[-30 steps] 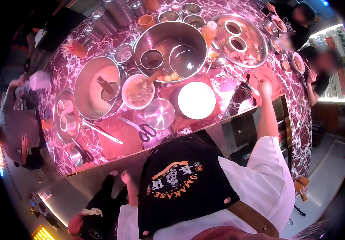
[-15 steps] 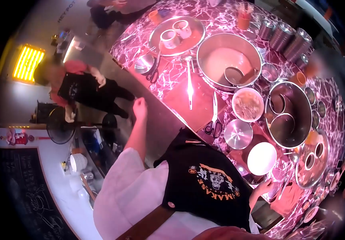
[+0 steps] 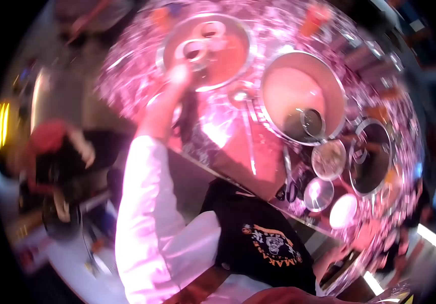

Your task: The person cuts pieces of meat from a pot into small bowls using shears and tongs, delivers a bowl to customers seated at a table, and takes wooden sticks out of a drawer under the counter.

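My left hand (image 3: 179,78), smeared by motion, reaches over the near edge of a round metal tray (image 3: 233,61). Just beyond its fingers stands a white cup (image 3: 192,50), with a second white cup (image 3: 212,29) behind. Whether the fingers touch the nearer cup cannot be made out. Low on the right, my right hand (image 3: 337,252) is blurred at the table's edge, below a white round dish (image 3: 343,211). A long-handled utensil (image 3: 251,137) lies between the tray and a large pot (image 3: 304,96) of pale liquid. Scissors (image 3: 289,187) lie nearer the front edge.
A bowl of food (image 3: 328,159), a shiny metal dish (image 3: 319,194) and a second pot (image 3: 372,162) stand at the right. Metal canisters (image 3: 369,61) line the far side. A person in a dark apron (image 3: 96,152) is at the left, beyond the table.
My left hand has moved up and forward from beside the table to the tray. The view has shifted, and my right hand now appears lower and blurred.
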A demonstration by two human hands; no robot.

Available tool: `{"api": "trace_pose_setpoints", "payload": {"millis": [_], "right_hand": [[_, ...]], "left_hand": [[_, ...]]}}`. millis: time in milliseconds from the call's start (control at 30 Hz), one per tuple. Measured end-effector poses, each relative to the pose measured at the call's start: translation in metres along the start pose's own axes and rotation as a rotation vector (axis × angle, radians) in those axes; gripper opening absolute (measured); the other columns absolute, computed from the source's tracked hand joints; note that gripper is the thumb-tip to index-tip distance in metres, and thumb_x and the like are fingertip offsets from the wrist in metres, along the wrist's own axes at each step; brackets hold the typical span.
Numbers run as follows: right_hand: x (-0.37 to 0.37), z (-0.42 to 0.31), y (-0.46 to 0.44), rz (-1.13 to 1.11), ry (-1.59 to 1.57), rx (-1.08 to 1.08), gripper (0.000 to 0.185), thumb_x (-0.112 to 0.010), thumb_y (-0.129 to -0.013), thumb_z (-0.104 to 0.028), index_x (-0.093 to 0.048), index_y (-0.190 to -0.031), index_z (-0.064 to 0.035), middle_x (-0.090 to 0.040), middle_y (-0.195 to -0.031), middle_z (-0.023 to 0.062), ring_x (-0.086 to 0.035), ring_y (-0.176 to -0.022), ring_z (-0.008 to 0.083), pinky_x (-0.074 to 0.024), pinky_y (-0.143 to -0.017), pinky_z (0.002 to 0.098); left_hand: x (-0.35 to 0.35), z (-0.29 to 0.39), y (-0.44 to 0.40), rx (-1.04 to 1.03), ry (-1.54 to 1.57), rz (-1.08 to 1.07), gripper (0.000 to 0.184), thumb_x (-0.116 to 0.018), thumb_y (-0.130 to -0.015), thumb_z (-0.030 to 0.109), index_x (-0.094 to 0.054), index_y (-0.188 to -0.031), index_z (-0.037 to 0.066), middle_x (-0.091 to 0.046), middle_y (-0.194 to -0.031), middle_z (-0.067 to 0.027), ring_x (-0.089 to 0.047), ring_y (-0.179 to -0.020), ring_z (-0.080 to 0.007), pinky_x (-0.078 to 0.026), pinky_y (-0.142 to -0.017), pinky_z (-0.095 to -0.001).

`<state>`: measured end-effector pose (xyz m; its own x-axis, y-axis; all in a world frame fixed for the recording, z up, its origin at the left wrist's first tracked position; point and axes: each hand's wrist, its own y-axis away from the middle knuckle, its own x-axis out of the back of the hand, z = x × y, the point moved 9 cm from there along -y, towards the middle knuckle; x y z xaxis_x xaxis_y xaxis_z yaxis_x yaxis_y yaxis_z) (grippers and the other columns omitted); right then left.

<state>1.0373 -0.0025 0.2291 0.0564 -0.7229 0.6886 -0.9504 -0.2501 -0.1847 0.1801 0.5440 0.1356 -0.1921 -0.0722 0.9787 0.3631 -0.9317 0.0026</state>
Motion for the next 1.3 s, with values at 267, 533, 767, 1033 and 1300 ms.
{"api": "trace_pose_setpoints", "payload": {"millis": [267,533,767,1033,1300], "right_hand": [[0.079,0.011,0.071,0.139,0.053,-0.036,0.019,-0.057,-0.092,-0.016,-0.062,-0.098,0.0013,-0.063,-0.089,0.0060,-0.057,-0.085,0.0127,-0.0455,-0.078,0.0261],[0.067,0.075,0.111,0.155,-0.046,-0.218,0.016,-0.058,-0.091,-0.014,-0.061,-0.096,0.0005,-0.061,-0.081,0.0036,-0.054,-0.076,0.0107,-0.0443,-0.070,0.0251],[0.037,0.093,0.056,0.020,-0.267,-0.234,0.013,-0.057,-0.092,-0.014,-0.062,-0.095,-0.0022,-0.056,-0.077,-0.0017,-0.050,-0.072,0.0058,-0.0413,-0.066,0.0213],[0.040,0.142,-0.054,-0.221,-0.511,-0.029,0.010,-0.056,-0.091,-0.010,-0.060,-0.095,-0.0022,-0.053,-0.074,-0.0036,-0.047,-0.066,0.0040,-0.0389,-0.059,0.0189],[0.091,0.181,-0.125,-0.415,-0.608,0.019,0.010,-0.054,-0.093,-0.009,-0.059,-0.096,-0.0017,-0.053,-0.075,-0.0033,-0.048,-0.069,0.0043,-0.0409,-0.063,0.0193]], "left_hand": [[-0.065,0.004,-0.069,-0.498,-0.211,-0.208,0.033,-0.040,-0.092,0.033,-0.062,-0.097,0.007,-0.064,-0.096,-0.0185,-0.062,-0.090,-0.0373,-0.048,-0.078,-0.0498],[0.024,0.055,0.000,-0.657,-0.115,-0.124,0.023,-0.050,-0.088,0.018,-0.062,-0.100,0.004,-0.063,-0.094,-0.0162,-0.062,-0.086,-0.0363,-0.047,-0.076,-0.0462],[0.130,0.106,0.056,-0.554,-0.156,0.037,0.022,-0.058,-0.086,0.017,-0.066,-0.100,0.003,-0.065,-0.097,-0.0161,-0.063,-0.086,-0.0326,-0.049,-0.078,-0.0389],[0.304,0.275,0.219,-0.719,-0.042,0.225,0.029,-0.063,-0.083,0.015,-0.062,-0.108,-0.001,-0.064,-0.087,-0.0127,-0.062,-0.078,-0.0221,-0.048,-0.072,-0.0326],[0.323,0.521,0.406,-0.928,0.231,0.013,0.032,-0.064,-0.083,0.013,-0.059,-0.108,-0.006,-0.063,-0.090,-0.0068,-0.057,-0.081,-0.0116,-0.046,-0.074,-0.0260]]}}
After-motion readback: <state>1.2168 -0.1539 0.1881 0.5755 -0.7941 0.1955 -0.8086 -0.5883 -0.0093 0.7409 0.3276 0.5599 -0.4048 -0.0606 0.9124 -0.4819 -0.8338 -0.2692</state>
